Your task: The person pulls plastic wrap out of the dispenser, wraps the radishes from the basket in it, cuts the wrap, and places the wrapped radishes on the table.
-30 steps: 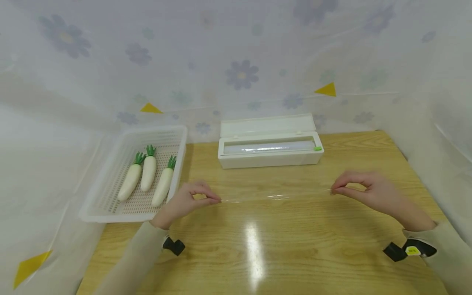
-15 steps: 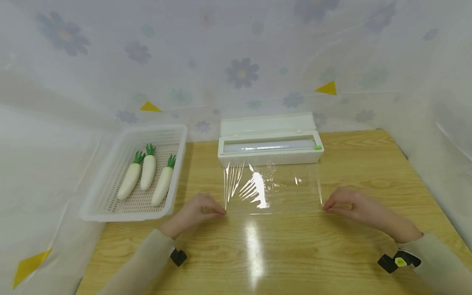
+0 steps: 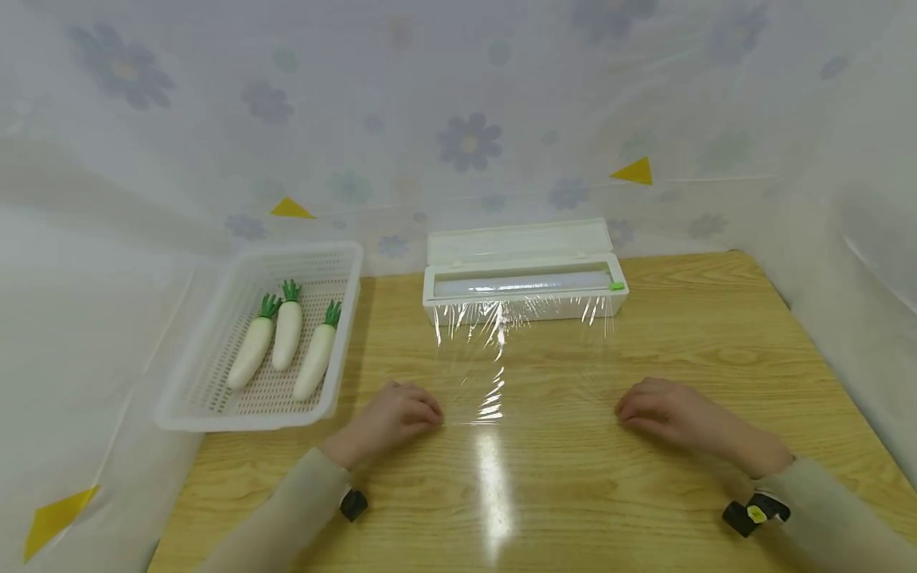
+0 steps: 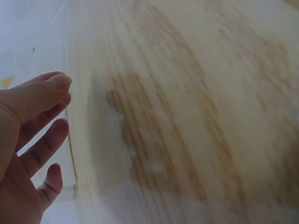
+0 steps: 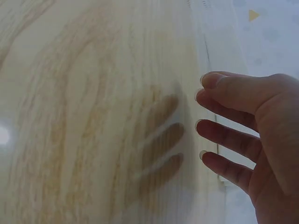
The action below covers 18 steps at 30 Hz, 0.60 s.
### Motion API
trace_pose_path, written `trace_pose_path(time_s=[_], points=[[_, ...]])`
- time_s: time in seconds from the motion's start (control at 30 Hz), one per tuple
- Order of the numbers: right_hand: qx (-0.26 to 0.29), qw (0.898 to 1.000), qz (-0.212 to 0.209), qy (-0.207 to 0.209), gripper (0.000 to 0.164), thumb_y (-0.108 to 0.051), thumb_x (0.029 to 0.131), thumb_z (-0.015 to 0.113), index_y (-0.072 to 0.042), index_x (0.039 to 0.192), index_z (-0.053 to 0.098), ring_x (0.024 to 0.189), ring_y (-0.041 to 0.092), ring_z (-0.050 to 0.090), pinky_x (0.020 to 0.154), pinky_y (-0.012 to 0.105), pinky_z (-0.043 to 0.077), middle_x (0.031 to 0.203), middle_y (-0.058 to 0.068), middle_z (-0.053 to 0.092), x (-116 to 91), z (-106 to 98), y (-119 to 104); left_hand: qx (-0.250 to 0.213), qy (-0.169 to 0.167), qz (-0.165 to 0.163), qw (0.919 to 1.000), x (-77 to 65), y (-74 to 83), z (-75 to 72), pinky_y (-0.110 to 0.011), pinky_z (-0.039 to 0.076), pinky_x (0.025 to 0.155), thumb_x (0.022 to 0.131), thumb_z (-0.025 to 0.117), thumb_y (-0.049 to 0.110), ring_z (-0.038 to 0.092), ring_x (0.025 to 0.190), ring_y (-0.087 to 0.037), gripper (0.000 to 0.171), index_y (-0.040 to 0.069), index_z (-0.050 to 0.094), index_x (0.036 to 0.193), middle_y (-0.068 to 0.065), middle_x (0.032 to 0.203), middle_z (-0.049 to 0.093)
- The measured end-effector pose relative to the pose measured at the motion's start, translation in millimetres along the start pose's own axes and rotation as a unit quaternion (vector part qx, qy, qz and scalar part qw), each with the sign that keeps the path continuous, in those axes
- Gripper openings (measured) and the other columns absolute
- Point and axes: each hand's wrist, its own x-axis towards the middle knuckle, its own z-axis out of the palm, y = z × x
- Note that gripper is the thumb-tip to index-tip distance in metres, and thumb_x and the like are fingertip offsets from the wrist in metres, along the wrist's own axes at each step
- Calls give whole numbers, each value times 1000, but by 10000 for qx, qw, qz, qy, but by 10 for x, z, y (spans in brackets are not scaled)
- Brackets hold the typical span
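Note:
A sheet of clear cling film (image 3: 491, 398) stretches from the front of a white dispenser box (image 3: 530, 310) toward me. My left hand (image 3: 387, 422) pinches its near left corner between thumb and index finger. At the near right corner my right hand (image 3: 688, 422) pinches the film the same way. Both wrist views show the thumb meeting the index finger while the other fingers are spread apart; the film itself is hard to make out there. The box's lid (image 3: 519, 243) stands raised, and the film roll (image 3: 523, 283) lies inside.
On the left, a white perforated basket (image 3: 344, 342) holds three white radishes (image 3: 288, 334) with green tops. A small green piece (image 3: 617, 286) sits on the box's right end. A flowered white curtain (image 3: 469, 95) surrounds the wooden table (image 3: 573, 493).
Both hands have come toward me and lower, pulling more film out of the box. They have also drawn slightly closer together. Basket and box have stayed put.

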Motion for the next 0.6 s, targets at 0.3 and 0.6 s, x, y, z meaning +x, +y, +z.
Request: trace_pose_path(time_s=[0.3, 0.6], points=[[-181, 9998, -100, -63, 30, 0, 80, 83, -21, 99, 77, 90, 8, 67, 84, 19, 52, 101, -11, 71, -19, 22, 42, -45, 229, 409, 9989, 40, -5, 42, -34, 55, 89, 88, 83, 11, 70, 96, -16, 8, 14, 83, 95, 1, 101, 75], [-246, 9981, 466, -310, 28, 0, 87, 79, -13, 112, 78, 90, 9, 72, 76, 29, 59, 105, -5, 78, 9, -47, -52, 172, 191, 660, 9975, 58, -40, 66, -31, 57, 87, 90, 81, 9, 70, 93, -16, 8, 12, 82, 97, 1, 98, 75]])
